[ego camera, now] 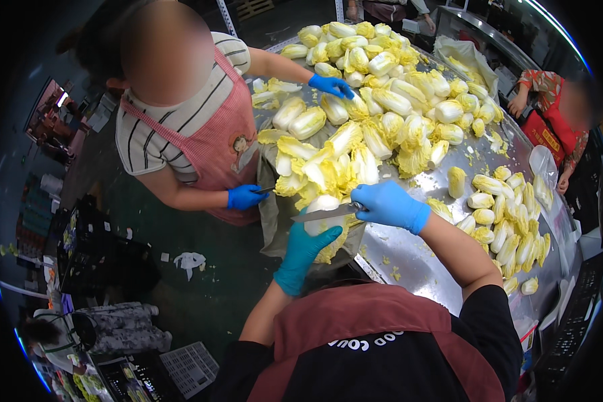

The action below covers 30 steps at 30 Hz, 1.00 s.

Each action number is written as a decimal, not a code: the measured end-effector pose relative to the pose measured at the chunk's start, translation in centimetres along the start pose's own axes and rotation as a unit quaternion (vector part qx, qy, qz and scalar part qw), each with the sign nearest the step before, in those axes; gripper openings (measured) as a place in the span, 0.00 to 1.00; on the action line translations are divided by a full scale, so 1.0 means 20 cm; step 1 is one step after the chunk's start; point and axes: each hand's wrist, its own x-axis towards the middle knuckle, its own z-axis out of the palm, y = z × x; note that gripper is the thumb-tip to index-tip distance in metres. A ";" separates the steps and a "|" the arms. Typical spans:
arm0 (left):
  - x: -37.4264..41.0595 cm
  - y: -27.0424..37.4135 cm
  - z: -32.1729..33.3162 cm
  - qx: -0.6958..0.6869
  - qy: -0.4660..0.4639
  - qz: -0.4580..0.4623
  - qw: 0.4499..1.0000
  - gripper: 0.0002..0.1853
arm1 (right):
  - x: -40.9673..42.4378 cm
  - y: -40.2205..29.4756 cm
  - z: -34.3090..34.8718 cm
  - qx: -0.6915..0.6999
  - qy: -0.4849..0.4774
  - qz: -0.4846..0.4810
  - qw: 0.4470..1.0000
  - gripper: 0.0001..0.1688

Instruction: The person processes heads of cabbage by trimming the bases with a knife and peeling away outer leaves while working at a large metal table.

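My left hand (301,254), in a teal glove, holds a napa cabbage (323,218) low over an open sack (276,221). In a blue glove, my right hand (392,207) grips the handle of a knife (326,213); its blade lies across the cabbage, pointing left. Loose yellow cabbage leaves (326,166) are heaped in the sack just beyond the cabbage. A large pile of napa cabbages (392,100) covers the far part of the metal table (407,261). Smaller trimmed cabbages (507,216) lie grouped at the right.
A co-worker in a pink apron (216,145) stands at the left, one gloved hand on the pile, the other holding a knife. Another person (553,115) is at the table's right side. Black crates (105,251) stand on the floor at left. A plastic bag (542,171) lies at the right edge.
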 end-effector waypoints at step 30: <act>0.15 -0.04 0.08 -0.246 -0.012 -0.034 0.969 0.30 | 0.07 -0.01 0.21 0.559 0.171 0.269 0.765 0.32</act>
